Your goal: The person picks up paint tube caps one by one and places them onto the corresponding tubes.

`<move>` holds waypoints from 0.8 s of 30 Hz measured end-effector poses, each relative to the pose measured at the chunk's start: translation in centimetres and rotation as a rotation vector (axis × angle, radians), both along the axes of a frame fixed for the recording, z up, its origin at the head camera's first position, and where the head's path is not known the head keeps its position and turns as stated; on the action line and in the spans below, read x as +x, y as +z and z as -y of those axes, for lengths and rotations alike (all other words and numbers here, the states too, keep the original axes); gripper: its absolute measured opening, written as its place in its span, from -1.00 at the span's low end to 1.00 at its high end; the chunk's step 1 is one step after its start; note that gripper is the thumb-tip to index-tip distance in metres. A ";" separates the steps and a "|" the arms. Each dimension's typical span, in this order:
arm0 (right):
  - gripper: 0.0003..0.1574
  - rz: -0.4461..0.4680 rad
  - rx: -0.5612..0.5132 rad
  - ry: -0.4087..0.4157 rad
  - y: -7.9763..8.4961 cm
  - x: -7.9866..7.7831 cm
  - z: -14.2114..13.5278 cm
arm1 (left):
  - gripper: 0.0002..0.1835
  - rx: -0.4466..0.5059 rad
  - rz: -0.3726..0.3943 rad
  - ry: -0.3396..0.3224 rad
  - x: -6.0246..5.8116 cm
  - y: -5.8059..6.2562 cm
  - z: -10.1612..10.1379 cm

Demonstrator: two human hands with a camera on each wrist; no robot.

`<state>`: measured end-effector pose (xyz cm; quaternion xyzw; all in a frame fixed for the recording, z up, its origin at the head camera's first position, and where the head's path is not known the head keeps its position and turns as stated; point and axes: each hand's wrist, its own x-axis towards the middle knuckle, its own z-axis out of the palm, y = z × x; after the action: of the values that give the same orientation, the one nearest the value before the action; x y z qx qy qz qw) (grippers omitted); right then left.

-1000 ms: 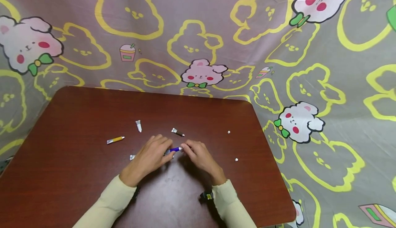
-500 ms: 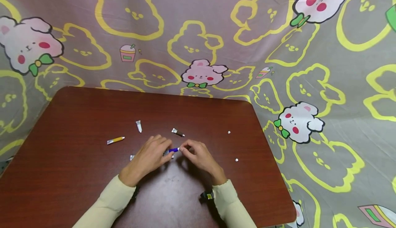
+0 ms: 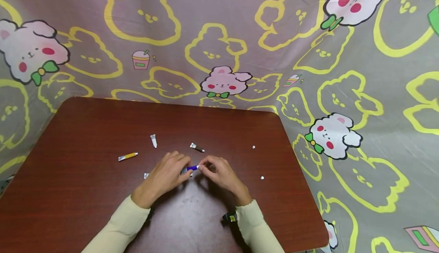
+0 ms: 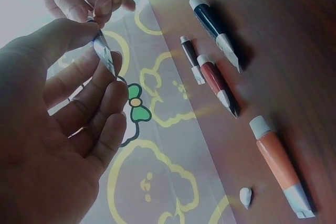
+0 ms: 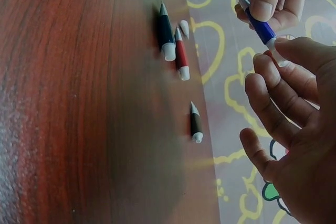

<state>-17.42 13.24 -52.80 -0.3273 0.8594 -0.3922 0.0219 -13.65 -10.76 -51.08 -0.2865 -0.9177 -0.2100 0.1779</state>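
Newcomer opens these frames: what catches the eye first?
Probably the gray fabric backdrop with yellow-outlined cartoon animals, behind the reddish-brown, round-cornered table. Then the slim, white-tipped blue tube over mid-table: the left hand grips its body, the right hand pinches its tip.

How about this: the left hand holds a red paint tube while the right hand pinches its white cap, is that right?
Not quite: the paint tube is blue, not red, as the right wrist view shows. The rest stands: the left hand holds it while the right hand pinches its white cap.
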 end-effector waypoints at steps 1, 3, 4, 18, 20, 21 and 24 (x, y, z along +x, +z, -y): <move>-0.87 -0.002 0.002 -0.001 0.0 0.0 0.0 | -0.75 -0.003 0.002 0.002 0.0 0.0 0.0; -0.87 -0.003 0.000 0.001 -0.1 0.0 0.0 | -0.74 -0.003 0.005 0.004 0.0 0.0 0.0; -0.88 -0.002 -0.003 0.003 -0.1 -0.1 0.0 | -0.74 -0.004 0.005 0.005 0.1 0.0 -0.1; -0.90 -0.011 -0.025 0.005 0.1 -0.3 -0.1 | -0.71 -0.039 0.049 -0.009 0.6 -0.9 0.0; -0.90 -0.012 -0.020 0.004 0.1 -0.4 -0.1 | -0.72 -0.039 0.061 -0.016 0.8 -1.1 0.0; -0.89 -0.013 -0.018 0.005 0.1 -0.4 -0.1 | -0.72 -0.043 0.066 -0.020 0.9 -1.3 0.0; -0.89 -0.017 -0.014 0.003 0.1 -0.4 -0.1 | -0.74 -0.047 0.088 -0.045 1.2 -1.7 -0.1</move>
<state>-17.77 13.38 -52.73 -0.3321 0.8562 -0.3955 0.0126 -12.42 -10.63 -52.80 -0.3016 -0.9227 -0.2046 0.1256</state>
